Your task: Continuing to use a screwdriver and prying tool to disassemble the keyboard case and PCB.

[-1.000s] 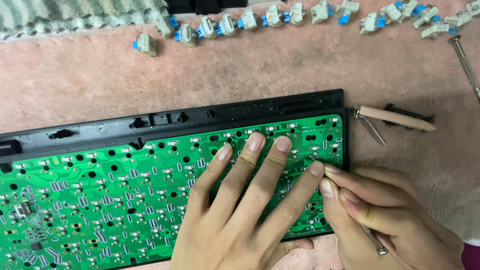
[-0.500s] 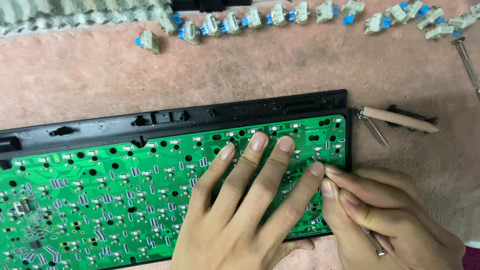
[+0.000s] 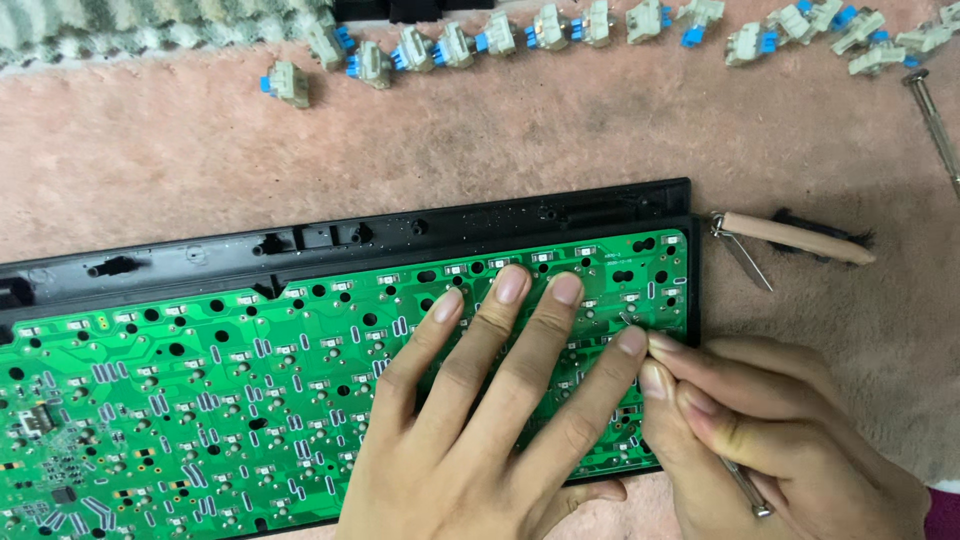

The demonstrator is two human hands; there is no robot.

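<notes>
Hardly anything has shifted since the earlier frames: both hands sit where they were, and only the view has slid a touch, so the far row of parts lies slightly lower in the picture. The left hand (image 3: 480, 420) lies flat on the green printed circuit board (image 3: 200, 400), fingers spread wide and pressing down, holding nothing. The right hand (image 3: 770, 440) has its fingers pinched narrow around a thin metal-shafted tool (image 3: 745, 488), whose fine tip (image 3: 627, 320) touches the board near its right edge, just beside the left little finger. That board rests in a long black plastic keyboard case (image 3: 400, 235), which lies on a pink fuzzy mat (image 3: 500, 140). To the right of the case, apart from it, is a small wooden-handled brush with black bristles (image 3: 795, 238); at the far right edge a slim screwdriver (image 3: 935, 115); along the far side a row of beige key switches with blue stems (image 3: 560, 30). By my reading, the step in hand is fine work on one point of the board while the other hand steadies it. The next move seems to call for a firm, still left hand and small, careful tip control, since neighbouring solder points sit close by.
</notes>
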